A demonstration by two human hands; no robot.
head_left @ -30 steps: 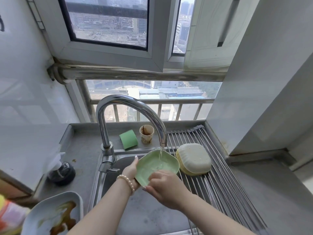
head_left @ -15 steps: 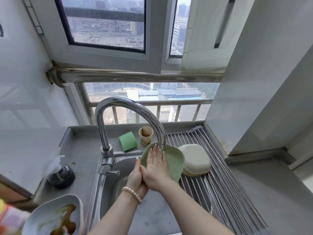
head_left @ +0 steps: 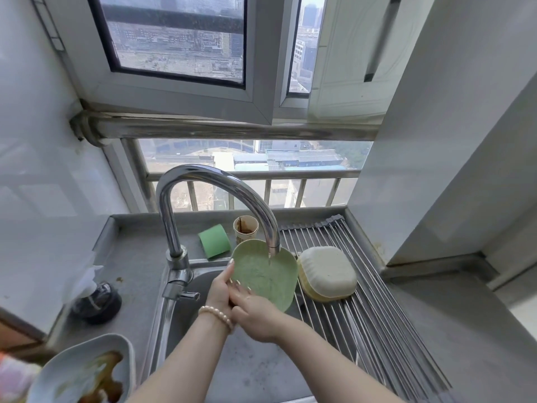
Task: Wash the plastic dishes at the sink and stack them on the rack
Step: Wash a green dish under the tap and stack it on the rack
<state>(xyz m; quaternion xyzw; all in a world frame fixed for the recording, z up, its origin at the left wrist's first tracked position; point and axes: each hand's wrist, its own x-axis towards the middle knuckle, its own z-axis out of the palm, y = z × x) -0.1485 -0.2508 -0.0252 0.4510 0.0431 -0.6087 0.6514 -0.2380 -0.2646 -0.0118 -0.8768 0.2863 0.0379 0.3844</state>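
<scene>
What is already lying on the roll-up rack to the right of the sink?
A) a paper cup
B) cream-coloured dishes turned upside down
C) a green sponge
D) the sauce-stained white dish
B: the cream-coloured dishes lie upside down on the rack, while the green dish is under the faucet, held by the left hand and right hand.

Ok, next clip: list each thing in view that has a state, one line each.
green dish: tilted under the running water, held by both hands
left hand: grips the dish's left edge
right hand: holds the dish's lower edge
faucet: on, thin stream falling
cream dish: upside down on the rack
rack: rolled out over the sink's right side
paper cup: upright, brown-stained inside
white dish: dirty, brown residue
window: open
</scene>
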